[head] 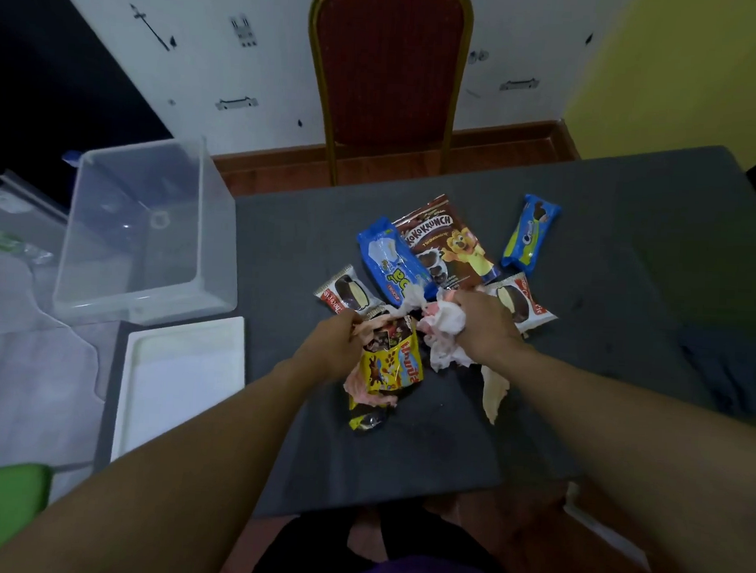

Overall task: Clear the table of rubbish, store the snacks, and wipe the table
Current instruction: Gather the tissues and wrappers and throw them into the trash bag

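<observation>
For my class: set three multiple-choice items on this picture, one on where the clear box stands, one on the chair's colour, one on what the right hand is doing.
1. Where is the clear plastic box? A on the table; B beside the table's left edge; C under the table.
2. The chair padding is: A red; B green; C blue.
3. The right hand: A lies flat, empty; B grips crumpled tissue; C points at the wall.
Key: B, it stands off the tabletop at left; A, red padding in a gold frame; B, fingers curl round white tissue.
</observation>
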`<state>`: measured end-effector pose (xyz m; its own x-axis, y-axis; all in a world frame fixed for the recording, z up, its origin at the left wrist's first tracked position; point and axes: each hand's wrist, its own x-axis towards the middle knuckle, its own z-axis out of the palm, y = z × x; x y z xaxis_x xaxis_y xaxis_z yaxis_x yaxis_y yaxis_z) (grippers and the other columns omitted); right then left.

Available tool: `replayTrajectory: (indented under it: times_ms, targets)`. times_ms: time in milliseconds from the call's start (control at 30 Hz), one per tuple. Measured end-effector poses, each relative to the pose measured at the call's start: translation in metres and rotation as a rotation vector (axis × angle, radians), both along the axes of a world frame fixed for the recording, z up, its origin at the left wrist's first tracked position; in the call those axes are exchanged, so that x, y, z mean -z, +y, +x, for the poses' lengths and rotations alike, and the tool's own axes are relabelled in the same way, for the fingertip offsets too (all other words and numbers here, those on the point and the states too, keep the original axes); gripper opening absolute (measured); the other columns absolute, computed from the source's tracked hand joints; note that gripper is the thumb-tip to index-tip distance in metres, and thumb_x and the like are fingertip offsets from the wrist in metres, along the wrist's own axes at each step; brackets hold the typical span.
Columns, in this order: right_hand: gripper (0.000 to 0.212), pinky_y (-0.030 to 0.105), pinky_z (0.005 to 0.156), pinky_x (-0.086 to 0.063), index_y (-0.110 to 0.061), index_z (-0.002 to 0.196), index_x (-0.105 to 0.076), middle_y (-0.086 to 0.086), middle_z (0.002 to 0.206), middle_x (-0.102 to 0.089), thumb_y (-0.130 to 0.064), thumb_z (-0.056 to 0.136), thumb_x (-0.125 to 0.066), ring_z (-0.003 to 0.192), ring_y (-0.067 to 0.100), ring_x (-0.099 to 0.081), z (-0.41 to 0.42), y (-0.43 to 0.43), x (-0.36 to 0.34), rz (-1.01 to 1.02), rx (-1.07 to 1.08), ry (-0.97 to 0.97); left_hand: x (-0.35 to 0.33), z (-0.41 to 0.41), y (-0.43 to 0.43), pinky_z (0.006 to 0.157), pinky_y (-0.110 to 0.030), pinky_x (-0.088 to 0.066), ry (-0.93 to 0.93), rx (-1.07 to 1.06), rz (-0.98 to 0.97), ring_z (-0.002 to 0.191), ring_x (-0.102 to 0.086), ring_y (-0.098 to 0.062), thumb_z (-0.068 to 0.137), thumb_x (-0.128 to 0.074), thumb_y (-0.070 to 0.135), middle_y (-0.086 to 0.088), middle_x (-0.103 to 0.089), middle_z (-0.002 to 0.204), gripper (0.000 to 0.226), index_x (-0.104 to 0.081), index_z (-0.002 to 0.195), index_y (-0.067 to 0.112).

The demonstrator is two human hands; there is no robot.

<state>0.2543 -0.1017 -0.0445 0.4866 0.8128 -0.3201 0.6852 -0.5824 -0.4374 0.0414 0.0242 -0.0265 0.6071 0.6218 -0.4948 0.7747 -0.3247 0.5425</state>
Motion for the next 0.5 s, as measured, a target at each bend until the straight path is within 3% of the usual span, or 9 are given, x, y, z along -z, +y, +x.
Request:
replayTrajectory:
  times_ms: [167,300,500]
  targets:
    - [0.041,0.029,0.072,-0.038,-0.021,0.113,-0.062,0.005,0.109,-0.066,-0.032,0.078,-0.082,0.103,0.026,-0.061,0.003,0.001,-0.016,0.040,0.023,-0.019,-0.007,0.005,0.003,0.064,-0.025,-0.042,-0.052,0.007,0.062,0.087,-0.056,-0.018,0.099,-0.045,0.013,-0.005,-0.059,0.103,0.027,-0.052,0.125,0.008]
    - [0.039,0.031,0.070,-0.040,-0.024,0.112,-0.064,0.003,0.104,-0.068,-0.041,0.079,-0.079,0.099,0.027,-0.062,0.007,-0.002,-0.034,0.094,0.023,-0.057,-0.013,0.010,0.009,0.075,-0.031,-0.045,-0.056,0.028,0.111,0.093,-0.056,-0.020,0.099,-0.044,0.014,-0.010,-0.061,0.111,0.025,-0.054,0.121,0.008]
    - [0.041,0.028,0.069,-0.038,-0.019,0.113,-0.064,0.006,0.105,-0.064,-0.040,0.081,-0.079,0.096,0.026,-0.061,0.005,-0.012,-0.067,0.142,0.129,-0.082,-0.028,0.016,0.021,0.078,-0.035,-0.047,-0.128,0.136,0.175,0.098,-0.058,-0.025,0.097,-0.044,0.012,-0.013,-0.061,0.112,0.023,-0.057,0.115,0.006]
